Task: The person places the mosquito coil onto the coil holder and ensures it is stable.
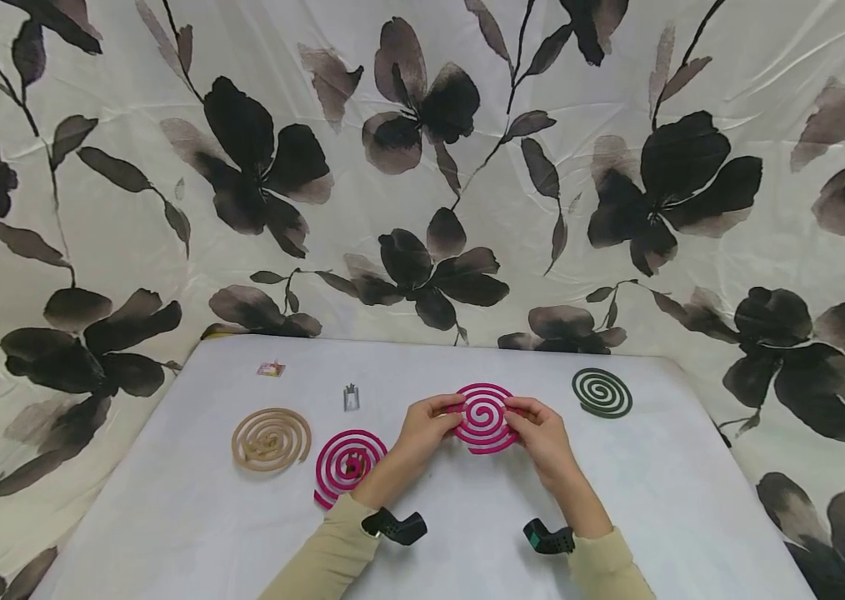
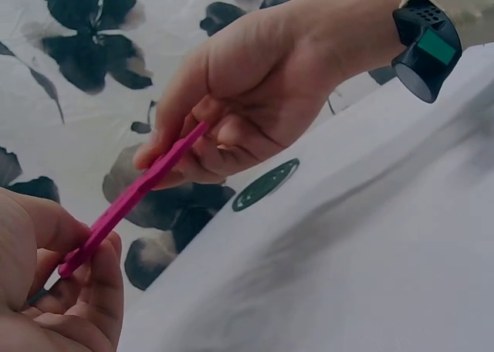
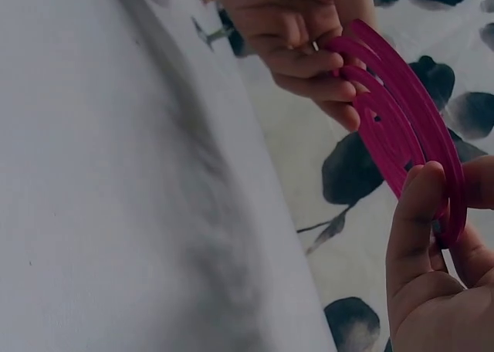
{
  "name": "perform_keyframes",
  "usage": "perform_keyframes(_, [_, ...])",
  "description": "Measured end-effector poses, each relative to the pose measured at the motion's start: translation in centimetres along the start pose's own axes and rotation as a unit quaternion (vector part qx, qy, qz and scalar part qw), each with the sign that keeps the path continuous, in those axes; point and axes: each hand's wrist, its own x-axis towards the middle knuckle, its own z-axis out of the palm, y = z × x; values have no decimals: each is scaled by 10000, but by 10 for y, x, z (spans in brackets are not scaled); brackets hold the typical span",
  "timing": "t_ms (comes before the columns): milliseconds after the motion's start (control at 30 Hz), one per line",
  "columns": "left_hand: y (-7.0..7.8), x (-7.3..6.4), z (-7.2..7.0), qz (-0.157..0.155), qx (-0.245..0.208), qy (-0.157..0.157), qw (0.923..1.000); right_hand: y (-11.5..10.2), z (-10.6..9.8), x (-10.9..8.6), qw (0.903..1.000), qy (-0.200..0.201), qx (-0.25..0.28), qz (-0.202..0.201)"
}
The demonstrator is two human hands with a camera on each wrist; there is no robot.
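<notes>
Both hands hold a pink mosquito coil (image 1: 484, 410) raised over the table, one at each side. My left hand (image 1: 417, 433) pinches its left edge between thumb and fingers. On the opposite edge, my right hand (image 1: 545, 440) pinches it likewise. In the left wrist view the coil (image 2: 131, 200) appears edge-on as a thin slanting bar. The right wrist view shows its spiral (image 3: 424, 116) tilted between the fingertips. A second pink coil (image 1: 325, 467) lies on the table, partly behind my left forearm, with a small brownish item at its centre.
On the white table (image 1: 460, 542), a tan coil (image 1: 241, 442) lies at the left and a dark green coil (image 1: 602, 391) at the right. A small metallic piece (image 1: 351, 398) and a small colourful packet (image 1: 270, 368) lie towards the back. A floral cloth (image 1: 422, 192) hangs behind.
</notes>
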Motion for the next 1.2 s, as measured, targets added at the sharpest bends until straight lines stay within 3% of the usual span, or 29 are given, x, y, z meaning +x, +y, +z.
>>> perform_keyframes(500, [10, -25, -26, 42, 400, -138, 9991, 1, 27, -21, 9993, -263, 95, -240])
perform_keyframes(1200, [7, -57, -53, -47, 700, 25, 9975, 13, 54, -47, 9965, -745, -130, -354])
